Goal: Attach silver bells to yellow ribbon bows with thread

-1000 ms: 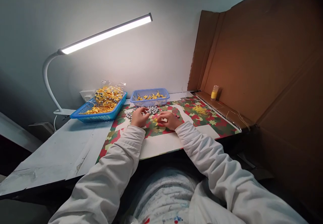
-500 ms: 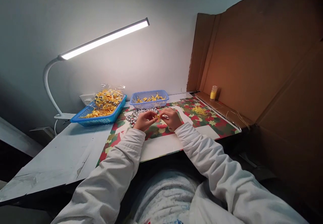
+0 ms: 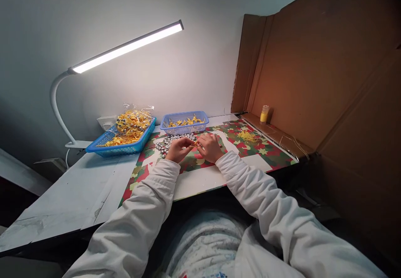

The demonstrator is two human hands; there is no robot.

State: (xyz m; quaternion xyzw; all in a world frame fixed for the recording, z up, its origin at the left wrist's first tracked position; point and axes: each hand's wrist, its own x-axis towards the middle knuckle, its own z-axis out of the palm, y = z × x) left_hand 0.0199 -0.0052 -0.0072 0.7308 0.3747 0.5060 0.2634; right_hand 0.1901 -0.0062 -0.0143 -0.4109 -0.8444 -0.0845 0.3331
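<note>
Over the patterned mat, my left hand (image 3: 178,150) and my right hand (image 3: 209,147) meet at the fingertips, both closed in a pinch. Between them is a small yellow piece (image 3: 196,143), mostly hidden by the fingers, so its kind does not show. Just behind my left hand lies a heap of shiny silver bells or beads (image 3: 163,146). A blue-violet basket (image 3: 184,128) with yellow pieces stands beyond my hands. To the right, a tangle of yellow strings (image 3: 247,136) rests on the mat.
A larger blue basket (image 3: 120,151) piled with yellow pieces and silver balls stands left, beside a lit desk lamp (image 3: 128,46). Tall cardboard (image 3: 313,69) walls the right side. A small bottle with yellow contents (image 3: 264,114) stands at its foot. The camouflage mat (image 3: 147,167) covers the table's middle.
My right hand's fingers have moved in closer to my left fingertips and curled further over the yellow piece, which now shows less. The left hand has hardly moved.
</note>
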